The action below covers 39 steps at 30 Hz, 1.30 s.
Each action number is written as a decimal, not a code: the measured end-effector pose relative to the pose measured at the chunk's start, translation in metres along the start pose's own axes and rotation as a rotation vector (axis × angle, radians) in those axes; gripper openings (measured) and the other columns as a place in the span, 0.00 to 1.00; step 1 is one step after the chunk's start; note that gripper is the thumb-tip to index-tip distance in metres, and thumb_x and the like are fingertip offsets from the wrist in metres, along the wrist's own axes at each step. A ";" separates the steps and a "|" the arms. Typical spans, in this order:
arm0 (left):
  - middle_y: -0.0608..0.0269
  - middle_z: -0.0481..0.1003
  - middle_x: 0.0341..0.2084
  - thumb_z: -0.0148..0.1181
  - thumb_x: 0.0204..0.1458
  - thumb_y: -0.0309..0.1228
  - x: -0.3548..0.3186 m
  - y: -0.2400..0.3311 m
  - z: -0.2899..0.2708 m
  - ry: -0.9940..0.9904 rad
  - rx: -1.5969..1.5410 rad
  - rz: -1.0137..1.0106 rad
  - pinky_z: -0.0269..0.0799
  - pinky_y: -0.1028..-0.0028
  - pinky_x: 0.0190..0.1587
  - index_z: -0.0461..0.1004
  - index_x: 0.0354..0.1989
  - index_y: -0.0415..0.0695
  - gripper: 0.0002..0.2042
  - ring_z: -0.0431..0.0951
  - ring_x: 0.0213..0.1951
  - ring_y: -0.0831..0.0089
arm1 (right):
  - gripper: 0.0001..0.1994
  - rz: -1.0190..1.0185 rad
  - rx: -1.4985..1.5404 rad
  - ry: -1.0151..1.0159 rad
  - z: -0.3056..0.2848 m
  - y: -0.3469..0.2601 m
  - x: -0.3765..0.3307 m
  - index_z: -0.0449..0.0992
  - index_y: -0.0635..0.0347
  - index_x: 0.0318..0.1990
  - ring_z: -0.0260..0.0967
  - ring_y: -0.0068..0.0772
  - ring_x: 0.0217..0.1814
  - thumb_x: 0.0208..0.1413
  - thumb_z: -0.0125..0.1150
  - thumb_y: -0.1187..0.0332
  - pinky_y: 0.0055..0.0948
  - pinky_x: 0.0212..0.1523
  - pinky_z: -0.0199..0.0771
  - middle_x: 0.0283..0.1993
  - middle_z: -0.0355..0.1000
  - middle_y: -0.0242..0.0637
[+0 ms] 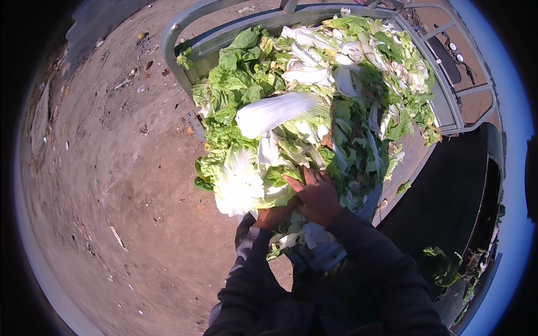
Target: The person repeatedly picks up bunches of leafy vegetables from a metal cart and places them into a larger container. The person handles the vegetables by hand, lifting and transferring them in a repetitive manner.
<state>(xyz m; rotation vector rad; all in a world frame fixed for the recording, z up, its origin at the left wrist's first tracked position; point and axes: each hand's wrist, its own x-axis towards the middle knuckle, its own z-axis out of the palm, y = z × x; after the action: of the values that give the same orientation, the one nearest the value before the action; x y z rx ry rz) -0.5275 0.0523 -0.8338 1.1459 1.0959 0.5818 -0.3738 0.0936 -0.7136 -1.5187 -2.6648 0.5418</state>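
Green and white cabbage leaves (314, 106) lie heaped high in front of us, a loose pile of leafy greens with pale ribs that fills a grey metal cart bed (185, 39) and spills over its near edge toward our body. Our right hand (316, 196) lies palm down on the near end of the heap, fingers spread over the leaves and pressing into them. Our left hand (273, 215) sits just beside it and lower, tucked under the overhanging leaves, so we cannot tell how far it is closed; it seems to cup the bunch from beneath. Both dark sleeves (358, 246) come up from the lower edge and meet at the pile. One long white stalk (274, 112) lies across the top of the heap, and a fanned white leaf base (238, 187) hangs at the near left corner, just beside our left hand. The cart's curved rail runs round the far and left sides of the greens, and a flat grey panel (448, 106) borders the right side. To our left the ground is bare brown dirt (112, 168), scattered with small litter, wide and open. To our right a dark shadowed strip (448, 190) runs close along the cart.
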 end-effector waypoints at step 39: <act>0.62 0.71 0.58 0.56 0.61 0.41 -0.068 0.479 0.646 -1.077 0.004 0.283 0.59 0.71 0.63 0.71 0.59 0.39 0.23 0.65 0.61 0.74 | 0.37 0.997 -0.444 1.085 -0.403 0.108 -0.624 0.67 0.42 0.64 0.69 0.46 0.43 0.40 0.68 0.70 0.42 0.46 0.60 0.39 0.71 0.42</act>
<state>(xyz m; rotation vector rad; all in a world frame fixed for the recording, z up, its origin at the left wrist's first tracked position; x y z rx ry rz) 0.1023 -0.1088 -0.3557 1.3603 0.0103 0.1029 0.1205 -0.2654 -0.2773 -2.2393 -1.1498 -0.7610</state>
